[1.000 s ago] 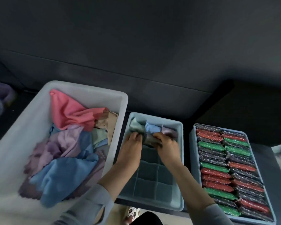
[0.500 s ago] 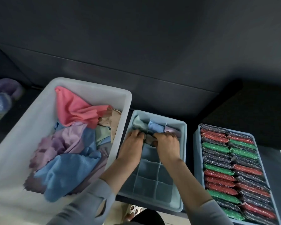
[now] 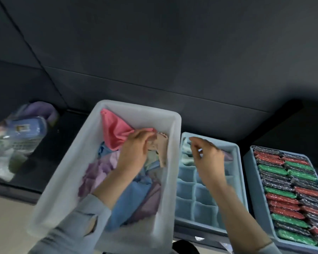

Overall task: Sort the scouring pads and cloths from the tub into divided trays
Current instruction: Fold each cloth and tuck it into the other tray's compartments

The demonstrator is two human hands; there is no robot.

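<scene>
A white tub holds loose cloths: pink, beige, purple and blue. My left hand is inside the tub, its fingers closed on the pink cloth's edge where it meets the beige one. Right of the tub stands a blue divided tray with folded cloths in its far row, a mint one showing. My right hand hovers over that far row, fingers loosely curled and holding nothing. The tray's nearer cells are bare.
A second blue tray at the far right is packed with red, green and grey scouring pads. A clear bag of packaged goods lies on the dark surface left of the tub. A dark wall rises behind.
Both hands have left the grey cloth tucked in the divided tray. My left hand has moved left into the tub onto the pink cloth. My right hand has lifted above the tray.
</scene>
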